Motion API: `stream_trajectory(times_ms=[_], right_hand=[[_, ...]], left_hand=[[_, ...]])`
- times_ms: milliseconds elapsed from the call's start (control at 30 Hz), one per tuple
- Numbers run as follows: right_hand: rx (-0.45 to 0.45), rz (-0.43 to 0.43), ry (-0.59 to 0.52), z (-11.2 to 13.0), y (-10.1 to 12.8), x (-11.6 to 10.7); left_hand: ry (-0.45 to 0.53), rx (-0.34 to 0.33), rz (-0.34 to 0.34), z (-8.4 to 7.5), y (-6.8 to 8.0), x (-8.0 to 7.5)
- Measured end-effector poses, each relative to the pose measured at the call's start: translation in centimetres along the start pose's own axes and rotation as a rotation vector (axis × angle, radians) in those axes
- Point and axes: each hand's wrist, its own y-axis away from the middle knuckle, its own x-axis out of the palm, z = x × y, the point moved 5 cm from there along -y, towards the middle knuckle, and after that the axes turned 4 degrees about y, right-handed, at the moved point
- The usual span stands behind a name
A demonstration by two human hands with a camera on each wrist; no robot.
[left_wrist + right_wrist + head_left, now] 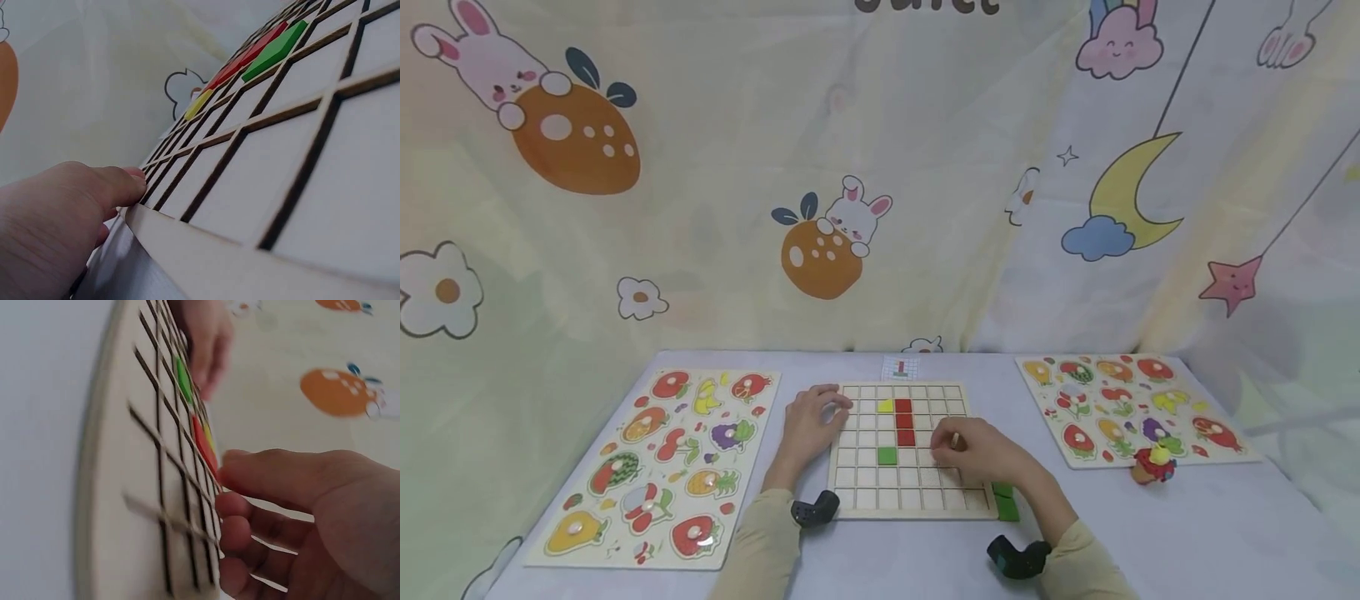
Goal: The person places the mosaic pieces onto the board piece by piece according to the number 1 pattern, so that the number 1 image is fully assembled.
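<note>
A wooden grid board lies before me with a yellow tile, a column of red tiles and a green tile in its squares. My left hand grips the far left corner of the board. In the left wrist view its thumb lies on the rim, with the other fingers lower down at the side. Over the board's right half is my right hand, fingers curled and thumb close to the index fingertip. Its thumb overlaps the red tiles in the right wrist view; I cannot tell whether it pinches anything.
More green tiles lie at the board's near right corner. A small pattern card sits behind the board. Fruit puzzle boards stand left and right. A small multicoloured object is by the right one.
</note>
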Motion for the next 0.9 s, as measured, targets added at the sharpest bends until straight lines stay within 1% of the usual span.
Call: stream_trajectory(times_ms=[200,400,467,567,700,767,833,900], right_hand=[[0.063,0.058,0.002,-2.9,1.8,-2.5],[0.152,0.191,-0.043,-5.1,3.2,-3.3],[0.165,0.208,-0.033,-5.5,3.4,-3.4],[0.184,0.175,0.001,-6.0,3.5,-3.7],[0.225,0.063,0.06,-6.5,3.5,-4.1],[0.245,0.027,0.07,-6.7,3.5,-4.2],[0.253,0.018,0.061,-6.8,3.4,-4.2],[0.251,0.029,0.037,-6.8,3.3,-4.1]], left_hand=[[0.003,-0.002,-0.001,0.0,0.1,0.0],[0.006,-0.008,0.004,0.0,0.1,0.0],[0.008,-0.004,0.0,0.0,0.1,0.0],[0.009,0.004,-0.007,-0.1,0.0,-0.1],[0.012,-0.002,-0.002,-0.1,0.0,-0.1],[0.013,-0.005,0.001,0.0,0.0,0.0],[0.015,-0.009,0.002,0.0,0.1,0.0],[0.017,-0.007,0.0,-0.1,0.1,-0.1]])
